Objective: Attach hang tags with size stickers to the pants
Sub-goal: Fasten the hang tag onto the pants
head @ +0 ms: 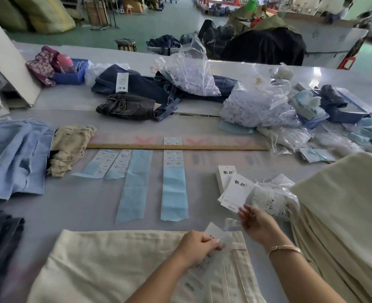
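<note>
Cream pants (115,263) lie flat on the table right in front of me. My left hand (197,244) pinches a white hang tag (213,231) at the pants' waistband. My right hand (255,221) hovers just right of it, fingers loosely curled, near a loose pile of white hang tags (235,191) printed with black characters. Whether it holds a string is blurred. A plastic bag of white strings (272,197) lies beside the tags. Sheets of size stickers (173,158) on blue backing strips lie in the middle of the table.
A tall stack of folded cream pants (344,204) rises at the right. A long wooden ruler (176,147) crosses the table. Blue garments (14,158) lie at the left, dark jeans (137,90) and plastic bags (255,106) farther back.
</note>
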Available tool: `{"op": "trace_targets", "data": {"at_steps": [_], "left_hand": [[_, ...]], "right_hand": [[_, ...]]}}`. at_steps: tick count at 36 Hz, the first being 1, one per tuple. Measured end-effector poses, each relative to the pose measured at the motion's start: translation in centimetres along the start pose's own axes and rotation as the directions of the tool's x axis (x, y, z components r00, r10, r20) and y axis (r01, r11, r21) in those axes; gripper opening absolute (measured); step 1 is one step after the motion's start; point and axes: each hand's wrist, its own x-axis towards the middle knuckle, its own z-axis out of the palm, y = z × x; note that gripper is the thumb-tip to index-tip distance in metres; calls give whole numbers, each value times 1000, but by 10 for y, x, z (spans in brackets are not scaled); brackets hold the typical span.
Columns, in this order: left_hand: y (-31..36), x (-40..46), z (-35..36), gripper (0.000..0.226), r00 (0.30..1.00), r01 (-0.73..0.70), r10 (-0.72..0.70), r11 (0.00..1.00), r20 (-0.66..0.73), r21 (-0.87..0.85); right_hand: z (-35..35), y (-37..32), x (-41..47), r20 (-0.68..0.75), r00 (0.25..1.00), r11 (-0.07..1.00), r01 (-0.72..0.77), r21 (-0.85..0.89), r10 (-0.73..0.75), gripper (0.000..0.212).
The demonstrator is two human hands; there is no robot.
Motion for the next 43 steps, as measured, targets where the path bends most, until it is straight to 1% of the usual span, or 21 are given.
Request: {"op": "trace_targets", "data": {"at_steps": [3, 5, 6, 7, 8, 9, 10, 11, 13, 14, 16, 18, 20, 22, 25, 26, 28, 32, 35, 41, 43], "left_hand": [[-1, -2, -16, 20, 1000, 8, -8, 1000, -4, -18], [0, -6, -28, 21, 1000, 2, -2, 999, 3, -35], [1, -8, -34, 23, 1000, -1, 1, 999, 11, -40], [2, -10, -39, 23, 1000, -5, 6, 999, 21, -41], [2, -12, -44, 23, 1000, -11, 12, 999, 28, -34], [3, -14, -49, 23, 999, -21, 21, 999, 33, -24], [3, -16, -54, 22, 999, -30, 31, 999, 33, -16], [3, -17, -57, 21, 999, -38, 38, 999, 34, -7], [3, -20, -62, 19, 998, -49, 48, 999, 48, 20], [4, -21, -64, 19, 997, -52, 50, 998, 64, 36], [7, -25, -66, 19, 994, -51, 44, 996, 100, 67], [10, -29, -68, 23, 992, -43, 30, 994, 122, 103], [11, -33, -71, 26, 991, -1, -14, 994, 134, 111], [10, -39, -73, 27, 988, 32, -43, 997, 146, 77], [7, -47, -76, 23, 982, 35, -38, 999, 183, 19], [6, -49, -77, 22, 981, 34, -36, 999, 191, 15], [4, -53, -79, 22, 977, 30, -29, 1000, 210, -2], [-2, -61, -78, 23, 976, 44, -30, 997, 215, -60], [-7, -66, -77, 23, 969, 65, -45, 995, 243, -72], [-13, -74, -75, 26, 955, 78, -56, 995, 291, -66], [-16, -75, -75, 31, 962, 88, -70, 995, 263, -57]], "right_hand": [[-13, -25, 16, -68, 997, 1000, 23, -11, -24, 23], [-23, -38, 19, -114, 993, 968, -1, -249, -28, 36], [-27, -41, 15, -119, 991, 874, -10, -485, -55, 46], [-32, -42, 10, -115, 988, 675, -15, -738, -103, 51], [-37, -43, 4, -111, 974, 391, -26, -920, -197, 52], [-40, -42, -3, -68, 951, 115, -34, -993, -301, 51], [-39, -39, -9, -3, 927, -57, -26, -998, -376, 50], [-35, -33, -16, 84, 899, -126, 32, -991, -429, 48], [-21, -10, -33, 283, 840, -101, 267, -958, -464, 35], [-14, 6, -43, 427, 756, -89, 445, -891, -496, 25], [3, 38, -72, 697, 529, -151, 734, -662, -484, 9], [16, 62, -94, 852, 362, -239, 851, -467, -379, 23], [24, 79, -101, 908, 267, -315, 874, -369, -323, 32], [29, 90, -103, 905, 275, -314, 871, -377, -323, 37], [32, 99, -105, 854, 393, -213, 853, -477, -340, 41], [32, 102, -107, 846, 404, -191, 853, -486, -349, 39], [30, 106, -109, 825, 417, -145, 855, -499, -381, 32], [26, 110, -110, 738, 524, 13, 819, -574, -425, 11], [23, 112, -109, 721, 559, 53, 803, -593, -409, 3], [19, 108, -112, 659, 657, 200, 747, -634, -366, 17], [17, 105, -113, 609, 698, 308, 714, -628, -377, 16]]}}
